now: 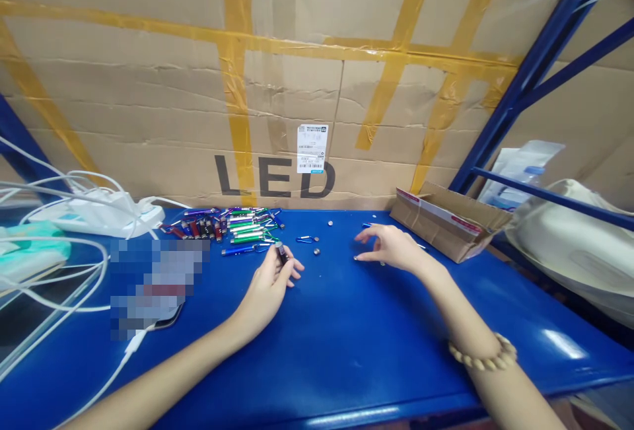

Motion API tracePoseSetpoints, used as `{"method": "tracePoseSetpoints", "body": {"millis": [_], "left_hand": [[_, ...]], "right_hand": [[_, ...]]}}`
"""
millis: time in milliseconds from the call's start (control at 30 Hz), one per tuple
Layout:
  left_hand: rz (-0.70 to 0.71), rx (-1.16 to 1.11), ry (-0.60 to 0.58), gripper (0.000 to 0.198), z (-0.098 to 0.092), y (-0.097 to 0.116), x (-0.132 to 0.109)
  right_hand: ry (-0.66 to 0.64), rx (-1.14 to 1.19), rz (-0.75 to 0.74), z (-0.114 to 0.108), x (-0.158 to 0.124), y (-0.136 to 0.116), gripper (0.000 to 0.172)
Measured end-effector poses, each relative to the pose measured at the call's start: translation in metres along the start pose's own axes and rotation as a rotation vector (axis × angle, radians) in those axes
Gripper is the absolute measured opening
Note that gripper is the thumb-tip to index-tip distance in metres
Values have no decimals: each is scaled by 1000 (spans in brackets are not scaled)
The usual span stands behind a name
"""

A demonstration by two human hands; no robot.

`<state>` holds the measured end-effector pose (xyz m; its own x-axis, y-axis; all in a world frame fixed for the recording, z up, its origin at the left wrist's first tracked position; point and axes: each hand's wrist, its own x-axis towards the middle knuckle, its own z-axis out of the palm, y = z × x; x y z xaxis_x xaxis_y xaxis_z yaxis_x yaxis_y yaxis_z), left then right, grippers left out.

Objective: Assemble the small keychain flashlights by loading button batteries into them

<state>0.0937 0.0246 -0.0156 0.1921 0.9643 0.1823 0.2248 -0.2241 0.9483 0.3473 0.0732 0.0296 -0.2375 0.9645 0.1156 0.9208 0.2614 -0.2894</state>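
My left hand (270, 278) is closed round a small dark keychain flashlight (282, 253), its end pointing up out of the fingers. Over the blue table, my right hand (391, 247) has thumb and fingers apart, with nothing visible between them. Just behind its fingertips lies a small blue object (367, 225), mostly hidden. Between the hands are a blue carabiner clip (304, 240) and a small silver button cell (316, 251); another small silver disc (330, 223) lies farther back. Several green, silver and blue keychain flashlights (246, 234) lie in a row beyond my left hand.
Darker red and black flashlights (201, 226) are heaped farther left. A phone (171, 318) with a white cable and a white power strip (99, 212) occupy the left side. An open cardboard tray (446, 218) stands back right, before a large taped carton (277, 106).
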Motion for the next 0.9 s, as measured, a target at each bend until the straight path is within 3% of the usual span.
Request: {"method": "tracePoseSetpoints", "body": {"millis": [167,367,600,900], "left_hand": [[-86,0,-4,19,9,-2,-6],[-81,-128,-29,42,13,3,-11],[118,-25,-21,23,9,10,-16],[131,79,-134,16,10,15,-20]], "right_hand": [[-158,62,-3,1,1,21,39],[-158,110,-71,5,4,26,34],[-108,113,-116,19,11,16,16],[-110,211,-108,28,8,-5,15]]}}
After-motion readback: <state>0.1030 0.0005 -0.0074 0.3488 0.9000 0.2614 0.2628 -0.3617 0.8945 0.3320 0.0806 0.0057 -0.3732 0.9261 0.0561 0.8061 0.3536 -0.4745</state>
